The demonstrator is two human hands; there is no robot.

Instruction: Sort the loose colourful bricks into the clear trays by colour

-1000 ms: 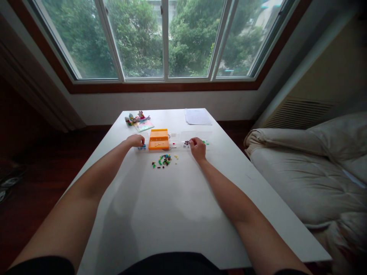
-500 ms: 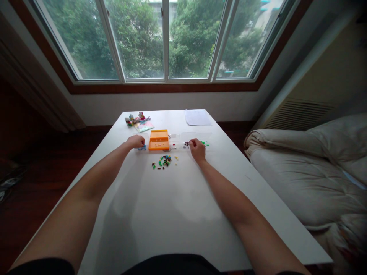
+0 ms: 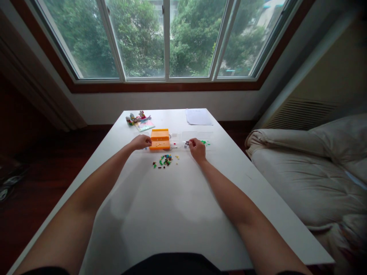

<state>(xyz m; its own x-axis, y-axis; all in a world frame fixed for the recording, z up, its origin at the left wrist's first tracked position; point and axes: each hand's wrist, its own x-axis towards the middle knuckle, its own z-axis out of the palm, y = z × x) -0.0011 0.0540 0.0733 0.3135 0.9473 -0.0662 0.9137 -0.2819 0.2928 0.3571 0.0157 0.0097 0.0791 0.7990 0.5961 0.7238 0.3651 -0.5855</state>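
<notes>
At the left edge of an orange open case (image 3: 159, 139), my left hand (image 3: 142, 141) has its fingers pinched together. Whatever lies between those fingertips is too small to make out. My right hand (image 3: 197, 148) is closed in a pinch over a clear plastic tray (image 3: 197, 135), beside small dark bricks (image 3: 187, 143) and green bricks (image 3: 204, 143). What it holds, if anything, is hidden. Small pale pieces lie inside the orange case. A loose pile of small coloured bricks (image 3: 166, 160) sits on the table in front of the case, with a few yellow ones at its right.
On the white table (image 3: 172, 206), small toy figures (image 3: 134, 118) and a colourful card (image 3: 145, 125) stand at the back left. White paper sheets (image 3: 199, 117) lie at the back right. A beige sofa (image 3: 301, 168) is to the right, a window (image 3: 166, 42) ahead.
My left hand has moved right, from above blue pieces at the left tray to the orange case's edge. My right hand has hardly moved.
</notes>
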